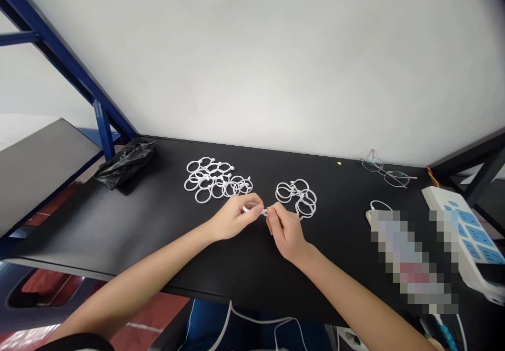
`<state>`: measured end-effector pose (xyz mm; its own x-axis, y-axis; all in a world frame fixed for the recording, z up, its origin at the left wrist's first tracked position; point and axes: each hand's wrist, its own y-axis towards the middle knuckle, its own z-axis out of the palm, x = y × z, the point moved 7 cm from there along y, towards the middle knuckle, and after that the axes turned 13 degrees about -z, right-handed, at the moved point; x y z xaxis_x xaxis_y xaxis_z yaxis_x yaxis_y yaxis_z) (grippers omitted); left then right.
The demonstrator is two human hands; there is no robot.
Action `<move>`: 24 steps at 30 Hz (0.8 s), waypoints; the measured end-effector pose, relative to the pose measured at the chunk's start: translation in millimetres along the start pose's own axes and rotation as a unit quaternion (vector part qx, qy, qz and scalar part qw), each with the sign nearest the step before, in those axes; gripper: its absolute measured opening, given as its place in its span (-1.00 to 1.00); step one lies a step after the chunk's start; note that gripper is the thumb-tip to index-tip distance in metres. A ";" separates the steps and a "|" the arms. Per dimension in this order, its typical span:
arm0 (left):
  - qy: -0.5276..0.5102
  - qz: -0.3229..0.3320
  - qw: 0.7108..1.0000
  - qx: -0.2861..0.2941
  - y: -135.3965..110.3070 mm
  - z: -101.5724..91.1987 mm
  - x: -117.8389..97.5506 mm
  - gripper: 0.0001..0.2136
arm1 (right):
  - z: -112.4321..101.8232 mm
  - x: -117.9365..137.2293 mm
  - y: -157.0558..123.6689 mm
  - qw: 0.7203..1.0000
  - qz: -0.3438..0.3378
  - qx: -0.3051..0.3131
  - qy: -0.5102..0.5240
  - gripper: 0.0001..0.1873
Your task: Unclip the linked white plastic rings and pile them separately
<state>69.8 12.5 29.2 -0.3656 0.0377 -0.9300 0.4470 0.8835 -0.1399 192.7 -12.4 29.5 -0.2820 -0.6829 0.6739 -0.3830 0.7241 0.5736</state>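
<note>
My left hand [235, 216] and my right hand [284, 230] meet over the middle of the black table [118, 224]. Both pinch one white plastic ring [254, 209] between their fingertips, the left on the loop, the right on its small end tab. Just behind the left hand lies a spread pile of white rings [215, 180]. Behind the right hand sits a smaller cluster of white rings [298, 197], touching each other.
A crumpled black plastic bag [125, 163] lies at the table's back left. Wire-rimmed glasses [384, 172] rest at the back right, near a white and blue power strip [465, 235]. A blue metal frame [79, 82] rises on the left. Cables hang below the front edge.
</note>
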 end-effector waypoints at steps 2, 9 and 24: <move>0.017 0.000 1.000 -0.003 -0.6 -2.1 -2.2 -0.73 | -3.7 4.8 3.3 0.999 -0.022 -0.015 -0.035 -0.68; 0.218 0.108 0.954 -0.176 -1.3 -22.5 -12.7 -0.79 | -8.8 0.3 9.3 0.962 -0.021 -0.010 -0.272 -0.79; 0.467 0.078 0.825 -0.308 12.8 -40.4 8.8 -0.72 | 6.5 -15.9 5.8 0.938 0.006 0.097 -0.333 -0.69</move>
<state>39.3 43.0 32.9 -0.9409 0.2630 -0.2133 0.1536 0.8929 0.4233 189.3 2.1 19.1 -0.7501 -0.6295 0.2027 -0.5099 0.7457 0.4288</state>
